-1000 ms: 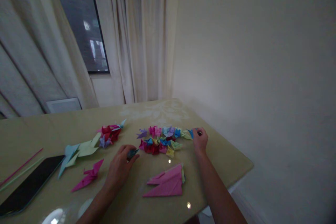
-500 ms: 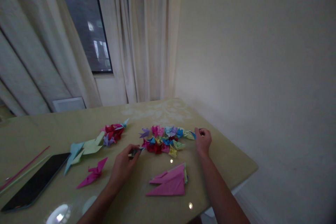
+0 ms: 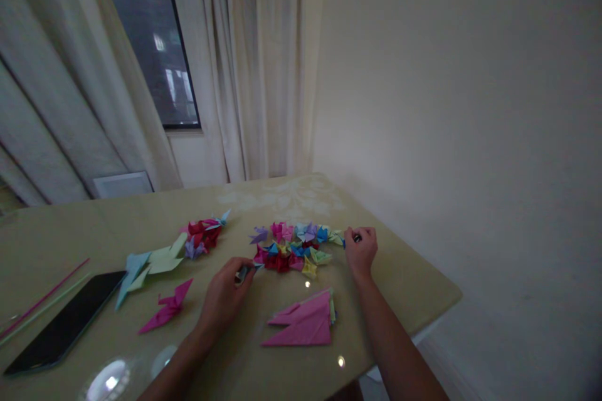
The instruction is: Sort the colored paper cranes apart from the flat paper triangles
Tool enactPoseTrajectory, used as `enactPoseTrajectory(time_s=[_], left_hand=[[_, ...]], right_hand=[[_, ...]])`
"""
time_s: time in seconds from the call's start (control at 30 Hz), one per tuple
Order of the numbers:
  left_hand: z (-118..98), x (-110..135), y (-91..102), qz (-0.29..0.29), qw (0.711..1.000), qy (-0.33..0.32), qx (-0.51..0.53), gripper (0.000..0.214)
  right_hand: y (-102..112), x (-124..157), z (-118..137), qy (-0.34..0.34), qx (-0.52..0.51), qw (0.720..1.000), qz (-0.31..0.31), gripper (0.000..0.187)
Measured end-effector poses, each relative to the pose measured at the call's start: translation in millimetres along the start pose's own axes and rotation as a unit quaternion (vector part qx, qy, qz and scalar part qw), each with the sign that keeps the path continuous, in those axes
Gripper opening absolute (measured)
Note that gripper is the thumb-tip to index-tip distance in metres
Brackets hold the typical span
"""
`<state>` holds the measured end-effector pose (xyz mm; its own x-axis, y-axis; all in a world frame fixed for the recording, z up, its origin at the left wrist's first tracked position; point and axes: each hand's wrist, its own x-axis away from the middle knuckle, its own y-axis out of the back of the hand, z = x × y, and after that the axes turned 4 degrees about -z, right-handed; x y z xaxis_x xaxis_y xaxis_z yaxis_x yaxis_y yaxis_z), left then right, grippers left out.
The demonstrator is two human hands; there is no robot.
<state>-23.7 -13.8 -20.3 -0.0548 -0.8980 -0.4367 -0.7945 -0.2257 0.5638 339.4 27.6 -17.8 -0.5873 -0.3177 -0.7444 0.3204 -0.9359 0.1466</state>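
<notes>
A heap of small folded paper pieces in pink, blue, purple, red and yellow lies mid-table. My left hand rests at the heap's left end, fingers pinched on a small teal folded piece. At the heap's right end my right hand is curled closed, pinching something small and dark that I cannot make out, beside a blue piece. Both forearms reach in from the bottom edge.
A pink folded stack lies between my arms. A pink paper bird, pale green and blue folded shapes, a red cluster, a dark tablet and thin sticks lie left. The table's edge drops off at right; curtains behind.
My left hand has slid a little right toward the heap with the teal piece. My right hand has barely moved. The view shifted slightly.
</notes>
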Motion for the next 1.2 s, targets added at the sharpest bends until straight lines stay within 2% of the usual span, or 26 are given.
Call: enactPoseTrajectory(time_s=[0.1,0.17,0.23,0.33,0.43,0.53,0.7,0.77,0.83,0.93,1.0,1.07,1.13,1.2], left_hand=[[-2,1,0.1,0.002,1.000,-0.005,-0.002,0.023],[-3,1,0.5,0.004,1.000,-0.006,-0.007,0.024],[-6,2,1.1,0.004,1.000,-0.009,-0.011,0.025],[-10,2,2.7,0.000,1.000,0.001,-0.024,0.029],[-15,1,4.9,0.000,0.999,0.027,-0.027,0.036],[-21,-1,6.9,-0.005,0.999,0.039,0.021,0.037],[-28,-2,6.9,0.018,0.987,0.071,0.143,0.041],[-32,0,4.6,0.035,0.982,0.078,0.170,0.043],[-36,4,0.8,0.054,0.978,0.070,0.188,0.041],[-44,12,-7.0,0.087,0.975,0.053,0.200,0.037],[-48,16,-11.6,0.107,0.972,0.048,0.203,0.035],[-50,18,-12.8,0.118,0.972,0.044,0.197,0.036],[-49,15,-7.7,0.114,0.982,0.032,0.146,0.039],[-44,8,5.5,0.079,0.997,-0.009,0.015,0.040]], right_hand=[[1,-2,-2,-0.011,0.008,1.000,-0.028,0.030],[0,0,-2,-0.020,0.015,1.000,-0.007,0.034],[-3,4,-2,-0.025,0.012,0.998,0.064,0.042],[-8,11,1,-0.016,-0.025,0.980,0.195,0.053],[-9,14,5,0.000,-0.055,0.965,0.257,0.055],[-5,12,11,0.016,-0.049,0.964,0.263,0.052],[5,7,31,0.025,-0.041,0.979,0.198,0.041],[8,11,45,0.043,-0.074,0.973,0.214,0.037],[9,20,62,0.085,-0.149,0.941,0.293,0.033],[8,40,88,0.147,-0.270,0.842,0.443,0.031],[6,52,100,0.161,-0.309,0.793,0.501,0.030],[5,57,106,0.156,-0.322,0.774,0.522,0.032],[5,56,104,0.140,-0.323,0.781,0.516,0.035],[5,50,98,0.118,-0.316,0.800,0.495,0.034]])
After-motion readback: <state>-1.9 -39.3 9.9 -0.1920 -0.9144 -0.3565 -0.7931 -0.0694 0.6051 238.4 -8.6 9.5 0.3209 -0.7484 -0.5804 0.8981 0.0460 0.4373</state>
